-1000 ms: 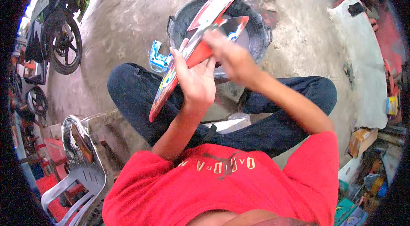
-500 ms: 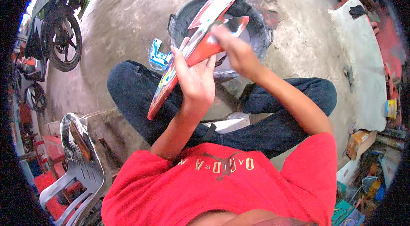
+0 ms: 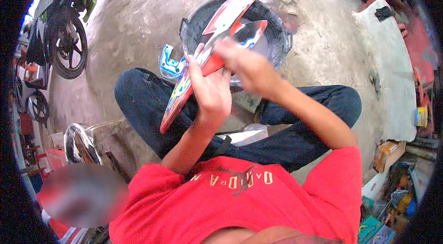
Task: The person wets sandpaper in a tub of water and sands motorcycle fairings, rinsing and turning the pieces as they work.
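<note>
A long motorcycle body panel (image 3: 230,12), red with worn white, blue and yellow patches, lies slanted across my left hand (image 3: 213,91). That hand supports it from below, with the thumb along its near side and the fingers curled round the edge. My right hand (image 3: 256,69) presses its bent fingers on the panel's middle. Motion smears the fingertips, and whatever may be under them is hidden. Beneath the panel's far end stands a dark round basin (image 3: 194,19) holding greyish liquid. A small blue-and-white part (image 3: 170,63) rests on the floor left of the basin.
My crossed legs (image 3: 143,105) frame the near side of the basin. A motorcycle wheel (image 3: 69,45) is at the upper left. At the lower left, a chair (image 3: 76,142) is partly covered by a blurred patch. A pale slab (image 3: 392,73) and a cardboard box (image 3: 386,156) are on the right.
My right hand has slid down the panel toward me and slightly left, exposing more of the pointed side wing. My left hand keeps its hold, and the panel has shifted only slightly.
</note>
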Motion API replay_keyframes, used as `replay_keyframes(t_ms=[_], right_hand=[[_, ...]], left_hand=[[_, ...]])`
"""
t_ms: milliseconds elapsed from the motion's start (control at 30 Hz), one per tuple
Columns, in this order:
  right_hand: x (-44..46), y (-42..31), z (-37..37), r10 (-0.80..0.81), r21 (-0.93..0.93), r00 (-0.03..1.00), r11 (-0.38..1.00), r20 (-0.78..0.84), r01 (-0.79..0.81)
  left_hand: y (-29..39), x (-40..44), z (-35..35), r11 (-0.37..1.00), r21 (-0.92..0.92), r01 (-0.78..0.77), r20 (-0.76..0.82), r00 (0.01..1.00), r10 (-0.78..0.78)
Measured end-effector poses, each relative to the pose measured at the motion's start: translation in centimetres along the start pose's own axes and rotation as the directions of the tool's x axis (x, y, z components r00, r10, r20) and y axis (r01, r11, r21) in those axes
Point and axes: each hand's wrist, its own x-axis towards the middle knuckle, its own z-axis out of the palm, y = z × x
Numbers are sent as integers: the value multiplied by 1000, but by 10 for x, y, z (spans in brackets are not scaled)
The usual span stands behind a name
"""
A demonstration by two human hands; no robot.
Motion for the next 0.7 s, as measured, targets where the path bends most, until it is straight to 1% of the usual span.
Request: replay_keyframes(t_ms=[33,67,100,133,167,200,300,333,367,433,467,500,533,567,600,633,667,700], right_hand=[[2,-6,-3,-219,46,975,975,43,217],[3,-2,-6,-268,55,961,963,71,264],[4,5,-9,-310,68,946,950,98,305],[2,20,-3,-139,11,990,990,27,139],[1,34,2,29,-39,998,999,-52,-31],[10,31,-2,388,136,919,916,-65,-377],[2,15,7,188,41,982,982,-33,-186],[2,-3,3,-17,46,1000,999,-23,18],[2,-12,-4,-231,77,970,971,73,225],[1,5,-2,-233,87,970,970,64,227],[1,18,3,-16,96,1000,995,-3,17],[6,27,3,199,112,978,975,-63,-191],[11,35,0,516,246,855,836,-47,-491],[8,34,1,403,185,913,904,-67,-386],[4,27,5,282,122,956,955,-79,-272],[1,15,7,156,61,985,987,-78,-152],[-2,0,5,-12,27,999,1000,-35,13],[0,-8,-3,-172,73,983,983,65,167]], left_hand=[[1,0,-5,998,57,-23,33,999,21],[3,-1,-8,992,115,-45,65,997,38],[2,0,-8,999,48,-16,25,1000,15],[1,3,-6,1000,-21,12,-11,1000,-12],[0,5,-4,995,-95,37,-40,998,-41],[1,4,0,997,-63,33,-69,997,-37],[1,4,4,998,-53,33,-92,995,-38],[1,5,-2,998,-43,35,-24,999,-36],[-1,7,-7,1000,-25,13,-3,1000,-13],[-3,7,-14,1000,16,-23,36,999,22],[-2,5,-14,1000,5,-10,7,1000,10],[0,4,-10,1000,-12,1,-20,1000,-1],[0,4,-4,999,-35,10,-45,999,-12],[0,5,0,998,-56,18,-68,997,-22],[0,3,3,999,-38,19,-94,995,-23],[-1,3,1,1000,-18,13,-69,998,-14],[-2,4,-4,1000,4,5,-44,999,-5],[-1,4,-8,1000,28,-4,-19,1000,5]])
